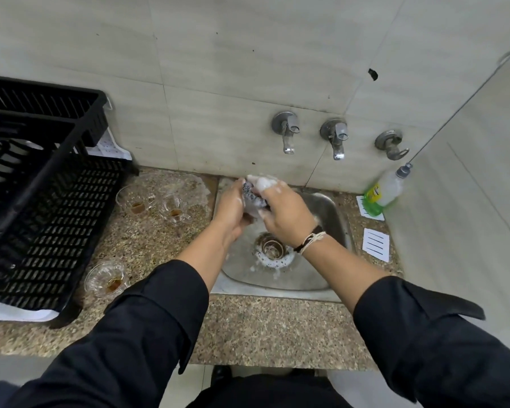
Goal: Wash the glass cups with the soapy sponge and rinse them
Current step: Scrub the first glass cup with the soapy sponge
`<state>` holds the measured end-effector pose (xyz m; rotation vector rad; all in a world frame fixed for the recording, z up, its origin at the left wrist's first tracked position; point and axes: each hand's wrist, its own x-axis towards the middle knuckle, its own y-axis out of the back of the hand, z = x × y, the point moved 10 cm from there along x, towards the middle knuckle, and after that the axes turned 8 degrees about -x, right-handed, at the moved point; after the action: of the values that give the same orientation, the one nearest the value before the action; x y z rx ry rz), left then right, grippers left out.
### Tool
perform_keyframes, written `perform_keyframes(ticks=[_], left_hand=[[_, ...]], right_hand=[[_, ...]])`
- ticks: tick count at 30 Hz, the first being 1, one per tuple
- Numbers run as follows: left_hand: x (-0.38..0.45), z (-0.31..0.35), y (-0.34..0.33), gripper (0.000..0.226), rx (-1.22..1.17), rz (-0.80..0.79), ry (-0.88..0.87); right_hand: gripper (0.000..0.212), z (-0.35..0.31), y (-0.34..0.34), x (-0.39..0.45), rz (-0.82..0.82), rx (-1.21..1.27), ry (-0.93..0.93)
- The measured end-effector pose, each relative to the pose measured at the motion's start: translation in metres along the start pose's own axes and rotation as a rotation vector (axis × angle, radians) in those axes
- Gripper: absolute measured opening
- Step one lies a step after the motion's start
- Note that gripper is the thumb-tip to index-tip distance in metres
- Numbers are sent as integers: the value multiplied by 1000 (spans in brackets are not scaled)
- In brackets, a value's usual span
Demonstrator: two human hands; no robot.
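Above the steel sink point(324, 210), my left hand point(230, 206) grips a foamy glass cup point(252, 210). My right hand point(286, 214) holds a dark speckled soapy sponge point(250, 193) against the cup, and white foam covers its fingertips. Both hands hide most of the cup. Three more glass cups with brown dregs stand on the granite counter to the left: one point(134, 198) and another point(174, 209) near the wall, the third point(108, 278) near the front beside the rack.
A black plastic dish rack point(50, 207) fills the counter's left side. Three taps point(287, 132) stick out of the tiled wall above the sink. A green dish-soap bottle point(380, 195) stands at the right corner. Foam rings the drain strainer point(273, 250).
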<state>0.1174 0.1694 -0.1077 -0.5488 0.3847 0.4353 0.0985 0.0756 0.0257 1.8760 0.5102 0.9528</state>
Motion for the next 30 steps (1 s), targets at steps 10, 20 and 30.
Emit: perform_keyframes(ticks=[10, 20, 30], left_hand=[[-7, 16, -6, 27, 95, -31, 11], [-9, -11, -11, 28, -114, -154, 52], [-17, -7, -31, 33, -37, -89, 5]], right_hand=[[46, 17, 66, 14, 356, 26, -63], [58, -23, -22, 2, -249, -245, 251], [47, 12, -1, 5, -191, -149, 123]])
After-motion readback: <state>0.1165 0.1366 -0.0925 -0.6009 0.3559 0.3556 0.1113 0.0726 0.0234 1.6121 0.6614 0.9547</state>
